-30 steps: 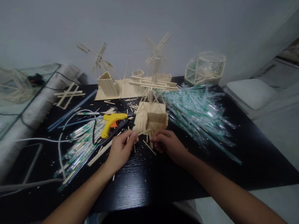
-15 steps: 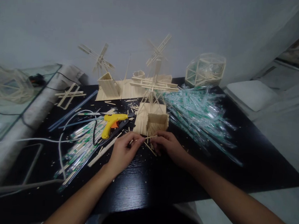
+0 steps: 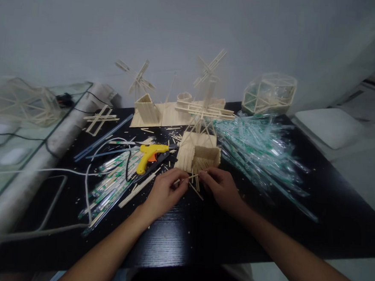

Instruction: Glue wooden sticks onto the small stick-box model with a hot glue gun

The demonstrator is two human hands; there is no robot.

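A short thin wooden stick (image 3: 193,176) spans the gap between my hands over the black table. My left hand (image 3: 167,190) pinches its left end between thumb and fingers. At its right end, the fingertips of my right hand (image 3: 221,186) are closed on it. Just beyond the hands stands a wooden windmill model (image 3: 185,151) with an open-topped box (image 3: 210,156) on its base. Loose sticks (image 3: 196,191) poke out of the box front and lie beneath my fingers. To the left, a yellow glue gun (image 3: 147,158) rests on its side.
Plastic-wrapped stick bundles (image 3: 114,182) lie left beside a white cable (image 3: 87,193). A heap of clear and green wrappers (image 3: 257,145) covers the right side. Behind are a wooden tower model (image 3: 147,110), a stick cross (image 3: 100,119) and a polyhedral frame (image 3: 269,95).
The camera has turned slightly left, so everything appears farther right and a little lower. Both hands still hold the thin stick in front of the box, nearly unchanged in pose.
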